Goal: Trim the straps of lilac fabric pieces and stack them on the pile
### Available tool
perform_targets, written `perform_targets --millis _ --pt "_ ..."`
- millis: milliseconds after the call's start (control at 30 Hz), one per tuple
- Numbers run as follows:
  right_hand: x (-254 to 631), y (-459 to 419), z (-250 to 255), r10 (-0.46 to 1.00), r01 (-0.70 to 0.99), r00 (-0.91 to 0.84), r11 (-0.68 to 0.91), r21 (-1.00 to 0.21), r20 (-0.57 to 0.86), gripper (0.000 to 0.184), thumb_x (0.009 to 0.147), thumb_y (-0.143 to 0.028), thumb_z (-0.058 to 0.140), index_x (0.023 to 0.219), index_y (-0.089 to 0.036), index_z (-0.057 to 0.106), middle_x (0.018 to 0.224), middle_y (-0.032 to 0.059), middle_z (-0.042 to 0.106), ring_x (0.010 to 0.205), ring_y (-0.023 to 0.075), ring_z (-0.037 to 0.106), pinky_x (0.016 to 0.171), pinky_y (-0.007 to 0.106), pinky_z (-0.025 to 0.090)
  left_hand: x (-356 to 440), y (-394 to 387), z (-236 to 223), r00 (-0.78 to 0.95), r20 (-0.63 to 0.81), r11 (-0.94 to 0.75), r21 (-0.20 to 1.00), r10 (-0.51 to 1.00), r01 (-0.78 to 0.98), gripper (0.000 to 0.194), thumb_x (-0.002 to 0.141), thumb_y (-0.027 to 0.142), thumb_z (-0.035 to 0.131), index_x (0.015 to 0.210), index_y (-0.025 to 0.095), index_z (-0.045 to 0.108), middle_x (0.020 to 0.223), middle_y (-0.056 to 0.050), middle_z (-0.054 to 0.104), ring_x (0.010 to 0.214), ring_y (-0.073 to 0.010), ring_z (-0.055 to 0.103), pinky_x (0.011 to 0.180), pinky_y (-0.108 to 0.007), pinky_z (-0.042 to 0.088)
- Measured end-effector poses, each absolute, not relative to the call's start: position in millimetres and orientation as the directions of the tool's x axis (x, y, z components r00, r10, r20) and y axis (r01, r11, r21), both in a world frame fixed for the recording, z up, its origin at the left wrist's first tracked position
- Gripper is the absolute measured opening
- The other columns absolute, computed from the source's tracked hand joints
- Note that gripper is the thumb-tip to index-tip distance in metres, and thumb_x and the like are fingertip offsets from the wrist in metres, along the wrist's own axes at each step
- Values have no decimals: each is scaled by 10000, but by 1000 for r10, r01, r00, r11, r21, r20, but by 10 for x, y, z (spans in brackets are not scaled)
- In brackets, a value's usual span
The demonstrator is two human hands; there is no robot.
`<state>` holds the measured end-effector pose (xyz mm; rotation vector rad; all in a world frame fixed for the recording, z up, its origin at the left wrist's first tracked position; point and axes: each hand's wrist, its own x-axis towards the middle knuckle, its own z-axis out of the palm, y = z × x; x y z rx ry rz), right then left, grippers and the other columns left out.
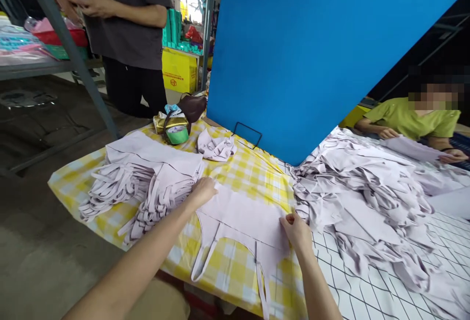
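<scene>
A pale lilac strappy camisole top (pixel 242 217) lies spread before me, its thin straps pointing toward me. My left hand (pixel 204 192) is closed at the garment's far left corner, next to a stack of folded tops. At the right edge, my right hand (pixel 296 232) pinches the fabric between thumb and fingers. The stack of similar lilac tops (pixel 154 156) lies to the left, with many straps hanging toward the table's front edge. Behind the spread top, a small crumpled lilac piece (pixel 216 145) rests on the cloth.
A yellow checked tablecloth (pixel 271 183) covers my side. To the right, a big heap of lilac garments (pixel 367 188) lies on a white grid cloth (pixel 341 276). Green tape (pixel 177 135) sits at the back. A blue panel (pixel 293 56) rises behind. Two other people are nearby.
</scene>
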<state>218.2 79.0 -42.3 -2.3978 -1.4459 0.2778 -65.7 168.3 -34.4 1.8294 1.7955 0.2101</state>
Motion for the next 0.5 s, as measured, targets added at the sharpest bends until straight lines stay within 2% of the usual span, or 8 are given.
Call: perform_targets --millis 133,267,367,433,500 --pt "2109 800 -433 897 819 430 -341 -462 101 184 665 -400 436 642 -221 470 711 54 585 652 214 545 593 309 378 -678 1669 -352 109 -246 42 539 963 841 50 634 153 627 682 143 617 707 -46 643 760 -210 608 647 -259 415" --pt "2068 764 -360 872 772 455 -285 -568 180 253 680 -450 393 701 -212 476 742 64 587 654 214 544 625 331 397 -648 1565 -327 112 -178 28 642 978 766 142 674 101 552 792 144 618 814 -51 663 794 -188 596 662 -248 418" --pt "2062 721 -268 855 642 503 -271 -717 128 279 658 -479 446 717 -209 478 638 36 569 568 196 526 554 313 404 -654 1477 -270 132 -147 13 715 980 699 213 684 110 555 886 142 614 905 -62 672 804 -190 606 655 -246 438" --pt "2050 674 -172 858 574 502 -236 -784 109 293 643 -491 490 720 -208 477 584 9 538 516 171 495 501 286 393 -689 1405 -213 159 -165 43 813 973 580 193 692 141 556 874 141 623 880 -57 681 780 -198 618 638 -255 451" --pt "2022 605 -42 861 550 486 -171 -817 147 301 665 -502 519 727 -210 479 566 -10 515 495 150 469 466 256 371 -762 1312 -137 188 -191 126 941 963 313 175 686 180 578 847 146 637 853 -49 688 785 -208 624 659 -270 465"
